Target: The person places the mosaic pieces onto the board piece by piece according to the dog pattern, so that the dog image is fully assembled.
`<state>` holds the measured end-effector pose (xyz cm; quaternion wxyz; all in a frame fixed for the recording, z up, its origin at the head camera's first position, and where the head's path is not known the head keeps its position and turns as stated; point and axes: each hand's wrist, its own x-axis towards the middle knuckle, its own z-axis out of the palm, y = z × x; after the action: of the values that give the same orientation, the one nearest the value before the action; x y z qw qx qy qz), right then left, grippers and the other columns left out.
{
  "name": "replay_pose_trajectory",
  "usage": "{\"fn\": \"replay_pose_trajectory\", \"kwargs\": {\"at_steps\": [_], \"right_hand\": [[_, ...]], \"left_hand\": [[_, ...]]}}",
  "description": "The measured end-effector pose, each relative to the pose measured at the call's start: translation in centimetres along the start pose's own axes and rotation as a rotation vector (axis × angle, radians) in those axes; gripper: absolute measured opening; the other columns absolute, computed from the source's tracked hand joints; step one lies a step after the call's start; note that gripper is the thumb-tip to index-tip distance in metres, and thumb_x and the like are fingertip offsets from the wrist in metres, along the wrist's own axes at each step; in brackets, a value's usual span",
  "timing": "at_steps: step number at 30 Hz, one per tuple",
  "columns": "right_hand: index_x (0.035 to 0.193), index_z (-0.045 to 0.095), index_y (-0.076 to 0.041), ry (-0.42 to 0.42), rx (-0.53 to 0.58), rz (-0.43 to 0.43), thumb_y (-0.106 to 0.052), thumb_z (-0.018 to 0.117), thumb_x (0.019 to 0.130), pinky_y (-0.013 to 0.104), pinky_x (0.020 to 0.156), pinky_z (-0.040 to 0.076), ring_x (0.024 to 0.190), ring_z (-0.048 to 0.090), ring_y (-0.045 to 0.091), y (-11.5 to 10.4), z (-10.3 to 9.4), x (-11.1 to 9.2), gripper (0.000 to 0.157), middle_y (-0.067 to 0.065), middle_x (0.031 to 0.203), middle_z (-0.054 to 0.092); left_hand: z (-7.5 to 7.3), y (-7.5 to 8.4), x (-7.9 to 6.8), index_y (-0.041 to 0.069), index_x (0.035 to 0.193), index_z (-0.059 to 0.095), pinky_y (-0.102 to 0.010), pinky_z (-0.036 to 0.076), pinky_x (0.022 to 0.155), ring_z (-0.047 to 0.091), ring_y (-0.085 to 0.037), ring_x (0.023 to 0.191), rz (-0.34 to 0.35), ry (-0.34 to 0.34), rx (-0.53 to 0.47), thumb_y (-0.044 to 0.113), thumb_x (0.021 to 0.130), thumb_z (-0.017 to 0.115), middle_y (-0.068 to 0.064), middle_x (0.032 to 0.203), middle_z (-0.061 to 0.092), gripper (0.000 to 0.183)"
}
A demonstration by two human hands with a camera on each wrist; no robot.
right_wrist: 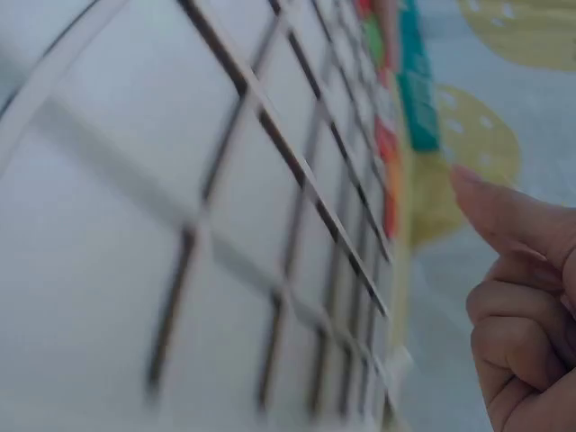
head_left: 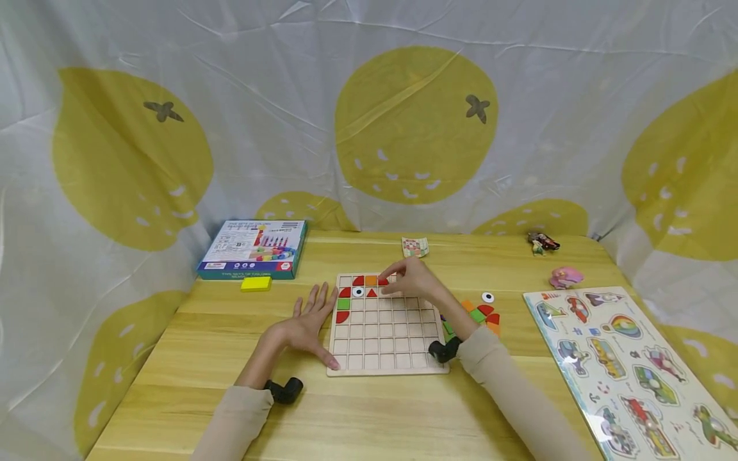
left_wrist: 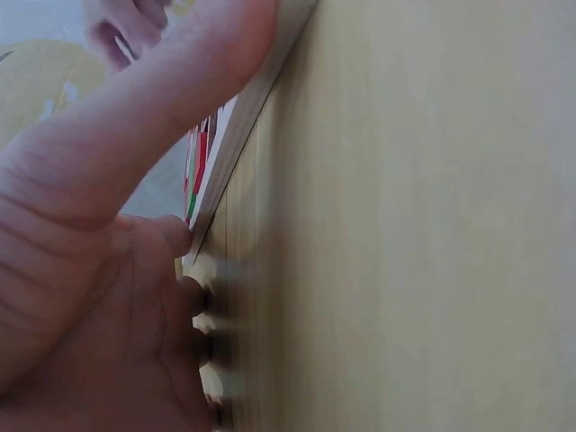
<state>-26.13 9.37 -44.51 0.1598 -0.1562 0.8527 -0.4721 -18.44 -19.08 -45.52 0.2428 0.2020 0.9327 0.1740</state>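
A wooden grid board [head_left: 380, 371] lies on the table with several coloured pieces in its upper left cells. My left hand [head_left: 308, 323] rests beside the board's left edge, fingers spread, its thumb [left_wrist: 225, 45] at the near left corner. My right hand [head_left: 412, 280] reaches over the upper rows, thumb and index finger pinching at a red quarter-circle piece [head_left: 383, 282] in the top row. An orange square [head_left: 371, 280] sits left of that piece. Below are a round eye piece [head_left: 358, 292] and a red triangle [head_left: 371, 293]. A green square [head_left: 344, 304] fills a left-column cell.
Loose coloured pieces [head_left: 478, 314] lie right of the board, partly behind my right forearm, near another eye piece [head_left: 488, 298]. A picture puzzle board [head_left: 623, 358] lies at right. A toy box [head_left: 254, 246] and a yellow block [head_left: 256, 283] stand at left, a small card [head_left: 415, 247] behind.
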Motion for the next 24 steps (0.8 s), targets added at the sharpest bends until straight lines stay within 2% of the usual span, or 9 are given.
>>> {"fn": "replay_pose_trajectory", "kwargs": {"at_steps": [2, 6, 10, 13, 17, 20, 24], "right_hand": [[0.106, 0.075, -0.010, 0.023, -0.017, 0.017, -0.018, 0.078, 0.081, 0.024, 0.054, 0.027, 0.049, 0.024, 0.012, 0.7, -2.5, -1.8, 0.027, -0.004, 0.052, 0.031], [0.113, 0.072, -0.009, 0.101, -0.052, 0.086, -0.018, 0.072, 0.087, 0.025, 0.047, 0.028, 0.046, 0.023, 0.012, 3.8, -7.8, -5.8, 0.028, -0.004, 0.053, 0.030], [0.114, 0.071, -0.008, 0.147, -0.113, 0.183, -0.015, 0.072, 0.086, 0.024, 0.045, 0.026, 0.046, 0.023, 0.010, 7.1, -11.3, -8.7, 0.029, -0.005, 0.052, 0.029], [0.113, 0.072, -0.007, 0.117, -0.149, 0.226, -0.014, 0.075, 0.082, 0.023, 0.045, 0.025, 0.047, 0.024, 0.009, 8.8, -12.3, -9.6, 0.032, -0.007, 0.052, 0.028], [0.110, 0.073, -0.005, 0.096, -0.152, 0.221, -0.015, 0.078, 0.080, 0.023, 0.048, 0.027, 0.050, 0.027, 0.008, 10.0, -12.4, -9.6, 0.032, -0.008, 0.052, 0.030], [0.103, 0.075, -0.007, 0.128, -0.176, 0.228, -0.022, 0.081, 0.078, 0.024, 0.051, 0.031, 0.053, 0.032, 0.009, 10.2, -12.2, -9.3, 0.030, -0.006, 0.055, 0.044], [0.101, 0.075, -0.007, 0.150, -0.198, 0.248, -0.030, 0.082, 0.076, 0.026, 0.057, 0.038, 0.060, 0.042, 0.012, 10.1, -12.5, -9.1, 0.035, -0.003, 0.067, 0.061]], "left_hand": [[0.0, 0.0, 0.0, 0.012, 0.155, -0.010, -0.065, -0.010, 0.116, -0.022, -0.039, 0.147, -0.002, -0.001, 0.000, 0.064, 0.055, 0.083, -0.018, 0.160, -0.022, 0.147], [0.0, 0.0, -0.2, 0.012, 0.155, -0.010, -0.065, -0.010, 0.116, -0.022, -0.039, 0.147, -0.015, -0.001, -0.013, 0.063, 0.054, 0.084, -0.018, 0.160, -0.022, 0.147], [-0.2, -0.1, -0.6, 0.011, 0.155, -0.010, -0.066, -0.010, 0.115, -0.022, -0.041, 0.147, -0.024, 0.006, -0.026, 0.062, 0.054, 0.085, -0.019, 0.159, -0.022, 0.148], [-0.4, -0.2, -0.7, 0.011, 0.155, -0.011, -0.067, -0.009, 0.115, -0.022, -0.042, 0.147, -0.017, 0.009, -0.025, 0.063, 0.055, 0.084, -0.020, 0.159, -0.022, 0.147], [-0.4, -0.2, -0.5, 0.011, 0.155, -0.011, -0.067, -0.009, 0.115, -0.022, -0.042, 0.147, -0.004, -0.001, -0.015, 0.065, 0.056, 0.082, -0.020, 0.159, -0.022, 0.146], [-0.3, -0.1, -0.3, 0.011, 0.155, -0.011, -0.067, -0.010, 0.115, -0.022, -0.042, 0.147, 0.002, -0.007, -0.014, 0.065, 0.056, 0.082, -0.019, 0.159, -0.022, 0.146], [-0.2, 0.1, 0.0, 0.012, 0.155, -0.011, -0.067, -0.010, 0.115, -0.022, -0.042, 0.147, 0.008, -0.014, -0.015, 0.064, 0.055, 0.083, -0.019, 0.160, -0.022, 0.146]]}}
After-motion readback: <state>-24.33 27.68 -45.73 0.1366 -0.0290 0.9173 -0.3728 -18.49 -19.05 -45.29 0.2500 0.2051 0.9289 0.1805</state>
